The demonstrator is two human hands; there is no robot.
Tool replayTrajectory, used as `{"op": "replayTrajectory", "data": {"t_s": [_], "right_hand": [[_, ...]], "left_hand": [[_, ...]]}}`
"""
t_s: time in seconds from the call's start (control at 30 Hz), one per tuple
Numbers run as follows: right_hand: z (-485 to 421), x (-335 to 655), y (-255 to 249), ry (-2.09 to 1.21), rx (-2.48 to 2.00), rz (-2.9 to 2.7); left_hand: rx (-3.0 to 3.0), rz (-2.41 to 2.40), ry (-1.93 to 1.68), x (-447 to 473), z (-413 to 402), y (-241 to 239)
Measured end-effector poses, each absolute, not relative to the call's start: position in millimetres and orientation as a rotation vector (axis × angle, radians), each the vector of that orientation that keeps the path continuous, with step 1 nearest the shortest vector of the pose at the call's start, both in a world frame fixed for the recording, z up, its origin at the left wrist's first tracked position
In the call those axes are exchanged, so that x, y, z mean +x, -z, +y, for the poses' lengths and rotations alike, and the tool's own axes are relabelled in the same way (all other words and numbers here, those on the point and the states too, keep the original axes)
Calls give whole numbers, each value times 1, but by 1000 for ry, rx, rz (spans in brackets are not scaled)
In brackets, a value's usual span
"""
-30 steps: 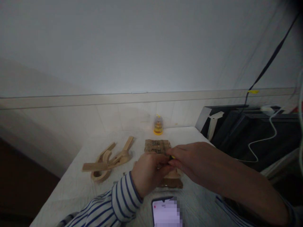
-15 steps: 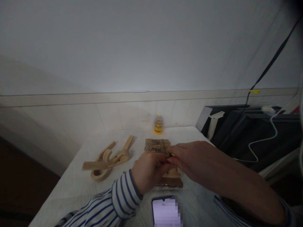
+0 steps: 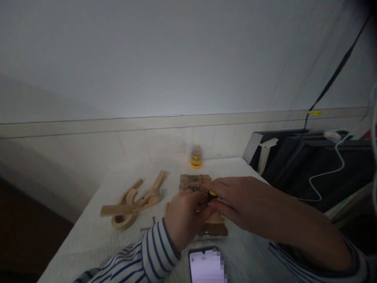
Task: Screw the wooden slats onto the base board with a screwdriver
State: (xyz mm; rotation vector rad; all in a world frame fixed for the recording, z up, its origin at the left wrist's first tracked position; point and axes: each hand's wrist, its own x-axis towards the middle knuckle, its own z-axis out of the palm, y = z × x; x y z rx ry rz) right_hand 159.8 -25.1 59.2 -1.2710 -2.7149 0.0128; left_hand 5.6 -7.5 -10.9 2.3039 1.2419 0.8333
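My left hand [image 3: 182, 216] is curled over small wooden parts [image 3: 214, 225] on the white table [image 3: 97, 232]; what its fingers grip is hidden. My right hand [image 3: 235, 198] reaches in from the right and pinches a small black and yellow tool handle [image 3: 212, 194] just above the left hand's fingers. Both hands meet in front of a brown laser-cut wooden sheet [image 3: 193, 181].
A pale wooden assembly of curved pieces [image 3: 134, 198] lies to the left. A small yellow container with a clear dome [image 3: 196, 156] stands by the tiled wall. A lit phone [image 3: 206, 265] lies near me. Dark equipment with cables [image 3: 312, 161] fills the right.
The hands stay together over the parts. My right hand's fingers have shifted a little, so more of the black and yellow handle shows.
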Motion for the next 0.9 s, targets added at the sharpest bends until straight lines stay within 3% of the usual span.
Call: {"op": "replayTrajectory", "data": {"t_s": [0.23, 0.9], "right_hand": [[-24, 163, -60, -139, -1205, -2715], [-23, 161, -51, 0, -1266, -2737]], "left_hand": [[2311, 1214, -877, 7, -8, 12], [2273, 1090, -826, 4, -9, 4]]}}
